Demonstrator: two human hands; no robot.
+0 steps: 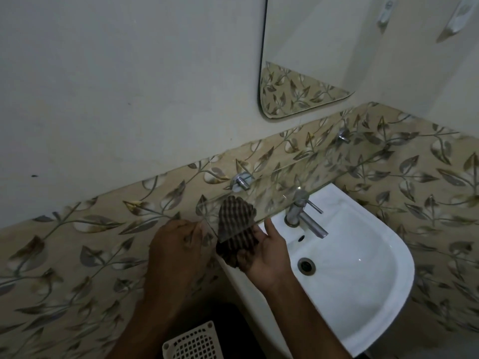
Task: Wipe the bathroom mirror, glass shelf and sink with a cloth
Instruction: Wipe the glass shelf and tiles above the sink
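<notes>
A clear glass shelf (324,161) runs along the leaf-patterned tiles above the white sink (363,268). The mirror (298,60) hangs on the wall above it. A dark brown striped cloth (234,224) is folded over the shelf's front left corner, partly above and partly below the glass. My right hand (267,255) is palm up under that corner and grips the cloth, thumb raised beside the glass edge. My left hand (176,244) is at the shelf's left end with its fingers curled on the glass edge.
A chrome tap (303,216) stands at the back of the sink, just under the shelf's front edge. Two chrome brackets (241,181) fix the shelf to the wall. A white perforated basket (194,343) sits on the floor below my arms.
</notes>
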